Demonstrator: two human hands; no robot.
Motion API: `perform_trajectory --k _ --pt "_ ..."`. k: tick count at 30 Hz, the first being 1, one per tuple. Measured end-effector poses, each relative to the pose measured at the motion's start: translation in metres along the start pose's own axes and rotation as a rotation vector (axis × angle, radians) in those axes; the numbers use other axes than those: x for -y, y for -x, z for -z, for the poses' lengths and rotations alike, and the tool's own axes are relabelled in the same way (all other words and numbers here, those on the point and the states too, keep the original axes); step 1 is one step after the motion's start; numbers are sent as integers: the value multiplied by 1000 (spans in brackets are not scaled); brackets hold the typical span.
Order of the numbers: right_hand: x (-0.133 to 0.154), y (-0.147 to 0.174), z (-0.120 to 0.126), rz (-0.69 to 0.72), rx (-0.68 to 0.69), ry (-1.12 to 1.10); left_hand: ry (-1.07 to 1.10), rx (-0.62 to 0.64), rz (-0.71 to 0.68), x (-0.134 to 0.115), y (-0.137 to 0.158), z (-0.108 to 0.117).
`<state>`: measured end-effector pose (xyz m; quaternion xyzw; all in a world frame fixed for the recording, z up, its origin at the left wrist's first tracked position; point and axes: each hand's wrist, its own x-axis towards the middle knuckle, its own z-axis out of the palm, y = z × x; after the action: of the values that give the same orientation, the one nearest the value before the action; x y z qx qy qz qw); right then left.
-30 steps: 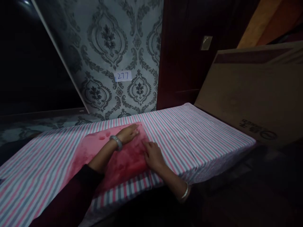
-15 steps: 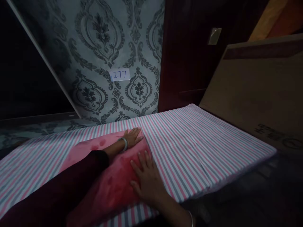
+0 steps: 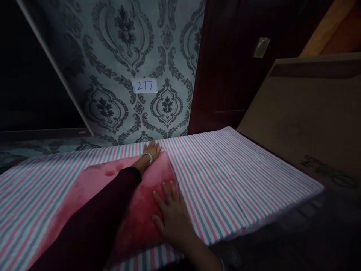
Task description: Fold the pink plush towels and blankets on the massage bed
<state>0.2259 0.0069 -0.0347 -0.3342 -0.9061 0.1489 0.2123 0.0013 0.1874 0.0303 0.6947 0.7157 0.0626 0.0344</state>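
Observation:
A pink-red, plush-looking cloth [image 3: 146, 192] lies spread over a striped sheet [image 3: 205, 169]. My left hand [image 3: 152, 149], with a bangle at the wrist, reaches across to the cloth's far right corner, its fingers stretched out over the edge onto the stripes. Nearer to me, my right hand [image 3: 175, 216] rests flat, fingers spread, on the cloth by its right edge. Dark sleeve [image 3: 93, 214] of my left arm hides the middle of the cloth. Neither hand grips anything.
Patterned wallpaper with a paper label [image 3: 144, 86] reading "277" stands behind. At the upper left is a dark screen-like panel [image 3: 36, 75]. A large cardboard box [image 3: 304, 113] stands at the right beyond the sheet's edge. A switch plate [image 3: 261, 47] is on the dark red panel.
My left hand has slid from on top of the cloth to its far edge, away from me. My right hand stays nearly in place. The view has shifted slightly.

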Motion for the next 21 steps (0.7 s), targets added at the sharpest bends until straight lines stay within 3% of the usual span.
perform_trajectory --k 5,8,11,13,16,18,21 --pt "8 3 18 22 -14 66 27 -17 -68 -15 54 37" --pt "20 -7 39 79 5 75 46 26 -227 -22 115 42" --pt "32 -38 53 94 44 105 68 85 -332 -21 167 41" --pt "36 -64 53 71 69 157 56 78 -243 -9 184 39" --pt "30 -93 36 35 91 224 -35 64 -56 24 186 32" --pt "20 -101 20 28 79 255 -82 73 30 46 181 23" --pt "4 -98 1 56 27 277 -85 30 52 64 177 7"
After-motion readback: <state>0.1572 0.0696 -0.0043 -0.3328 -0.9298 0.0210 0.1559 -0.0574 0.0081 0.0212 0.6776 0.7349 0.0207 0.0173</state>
